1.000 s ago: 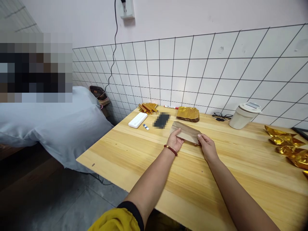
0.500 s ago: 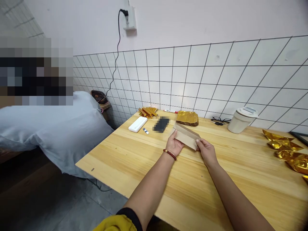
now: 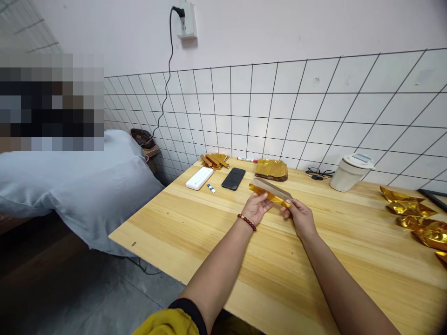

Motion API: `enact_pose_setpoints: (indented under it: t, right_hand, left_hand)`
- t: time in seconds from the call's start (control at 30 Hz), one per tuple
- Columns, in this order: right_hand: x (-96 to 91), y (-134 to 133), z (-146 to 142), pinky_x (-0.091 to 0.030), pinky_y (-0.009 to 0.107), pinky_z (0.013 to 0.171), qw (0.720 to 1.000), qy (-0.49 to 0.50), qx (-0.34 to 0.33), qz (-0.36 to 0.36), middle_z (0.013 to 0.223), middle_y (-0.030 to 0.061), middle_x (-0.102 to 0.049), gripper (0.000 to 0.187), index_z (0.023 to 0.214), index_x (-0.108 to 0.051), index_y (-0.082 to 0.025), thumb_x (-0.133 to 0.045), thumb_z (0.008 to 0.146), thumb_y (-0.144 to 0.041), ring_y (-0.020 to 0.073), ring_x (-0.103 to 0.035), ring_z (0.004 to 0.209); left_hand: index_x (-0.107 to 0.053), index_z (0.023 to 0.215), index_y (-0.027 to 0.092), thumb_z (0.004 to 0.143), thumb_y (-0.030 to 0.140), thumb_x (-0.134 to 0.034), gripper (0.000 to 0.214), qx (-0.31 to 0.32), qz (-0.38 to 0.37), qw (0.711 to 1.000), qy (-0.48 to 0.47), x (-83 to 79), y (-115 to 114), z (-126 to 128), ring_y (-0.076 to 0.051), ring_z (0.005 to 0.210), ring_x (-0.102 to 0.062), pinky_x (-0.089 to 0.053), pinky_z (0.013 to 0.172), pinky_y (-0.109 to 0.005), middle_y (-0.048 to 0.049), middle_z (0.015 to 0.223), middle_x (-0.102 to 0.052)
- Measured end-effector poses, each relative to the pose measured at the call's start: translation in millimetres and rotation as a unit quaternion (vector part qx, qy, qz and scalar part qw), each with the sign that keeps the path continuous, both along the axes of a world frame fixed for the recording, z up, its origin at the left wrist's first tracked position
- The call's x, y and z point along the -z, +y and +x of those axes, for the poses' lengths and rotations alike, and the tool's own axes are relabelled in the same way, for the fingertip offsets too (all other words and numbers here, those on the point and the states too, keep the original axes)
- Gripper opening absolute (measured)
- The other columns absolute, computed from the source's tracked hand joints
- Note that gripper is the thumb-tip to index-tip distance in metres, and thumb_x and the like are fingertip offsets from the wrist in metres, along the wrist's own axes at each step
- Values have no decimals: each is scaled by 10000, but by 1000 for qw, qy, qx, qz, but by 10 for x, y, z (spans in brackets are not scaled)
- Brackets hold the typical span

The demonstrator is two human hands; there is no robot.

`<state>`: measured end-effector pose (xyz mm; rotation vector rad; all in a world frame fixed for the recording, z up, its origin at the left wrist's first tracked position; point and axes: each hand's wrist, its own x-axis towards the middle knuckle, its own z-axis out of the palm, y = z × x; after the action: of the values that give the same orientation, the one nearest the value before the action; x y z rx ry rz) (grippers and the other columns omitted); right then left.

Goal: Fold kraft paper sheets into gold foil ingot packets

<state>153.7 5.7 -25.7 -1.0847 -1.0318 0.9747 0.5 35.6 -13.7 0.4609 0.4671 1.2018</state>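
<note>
A sheet of gold foil paper [image 3: 268, 194] is held above the table between my two hands, its near edge folded over so a gold strip shows against the tan inner side. My left hand [image 3: 256, 208], with a dark red bead bracelet [image 3: 247, 222] at the wrist, grips the sheet's near edge with thumb and fingers. At the right end, my right hand [image 3: 299, 216] pinches the folded paper. Just behind the sheet lies a stack of gold foil paper [image 3: 271, 170].
On the wooden table [image 3: 167, 237] lie a phone [image 3: 233, 179], a white power bank [image 3: 199, 178], a small blue-white tube [image 3: 211, 188], gold strips [image 3: 214, 161], a marker [image 3: 247, 159], glasses [image 3: 319, 174], a lidded cup [image 3: 350, 173] and folded gold pieces [image 3: 415, 216]. At left is a person's grey-blue clothing [image 3: 94, 195].
The near edge of the sheet has been folded over, so a gold strip now shows where plain tan was. My left fingers have shifted along the near edge.
</note>
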Motion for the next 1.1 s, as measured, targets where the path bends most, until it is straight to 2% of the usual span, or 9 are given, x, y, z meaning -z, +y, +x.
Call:
enact_pose_setpoints:
  t: [0.13,0.3,0.43,0.5,0.6,0.83,0.97,1.1]
  right_hand:
    - [-12,-16,-2,-393,234,412,999,-24,-34,-11,557,15,-639,468,774,-665,-176,-767,632,-611,104,-481,405]
    - [11,-12,12,-448,248,466,999,22,-26,3,582,16,-633,490,680,-616,-187,-690,710,-670,122,-549,452]
    - [-7,-16,-13,-456,246,485,999,8,-35,-3,651,19,-677,493,890,-679,-179,-797,637,-585,111,-531,466]
    - [-12,-13,-27,-450,246,475,1000,-7,-26,-11,647,25,-685,511,898,-684,-172,-827,599,-561,107,-516,458]
    - [-1,3,-27,-451,247,466,1000,-9,-3,-13,635,35,-687,474,810,-678,-171,-819,596,-569,108,-518,452]
    - [20,30,7,-431,226,447,999,22,36,-1,605,17,-664,432,790,-689,-174,-822,602,-539,99,-510,448]
    - [23,27,11,-430,222,460,999,29,22,-5,635,22,-682,428,815,-693,-170,-828,608,-521,93,-513,453]
    - [9,11,6,-439,234,475,1000,22,-6,1,686,26,-702,428,871,-692,-173,-823,632,-503,94,-513,457]
  left_hand:
    - [-638,913,165,729,144,-744,213,-25,-42,999,-10,-2,26,10,-181,833,-675,-481,910,-381,-50,891,-714]
    - [-632,975,181,790,185,-701,198,-42,-77,996,-26,-3,51,8,-170,843,-672,-502,891,-362,-53,924,-717]
    - [-631,983,186,816,181,-673,172,-33,-77,996,-25,-10,49,7,-161,849,-667,-500,881,-347,-48,945,-712]
    - [-634,975,191,815,184,-674,165,-32,-78,996,-24,-18,44,9,-157,846,-663,-493,895,-350,-44,947,-709]
    - [-639,959,195,833,251,-663,140,-33,-88,995,-27,-28,43,6,-164,846,-662,-488,919,-368,-47,945,-705]
    - [-644,1009,215,859,389,-630,230,-49,-107,992,-53,-11,84,-33,-201,953,-662,-486,945,-389,-66,966,-701]
    - [-654,981,208,836,360,-669,211,-35,-78,995,-50,6,68,-24,-189,937,-666,-481,951,-378,-65,972,-707]
    - [-673,899,153,729,185,-769,197,35,3,999,25,42,18,36,-175,843,-677,-475,953,-380,-77,917,-723]
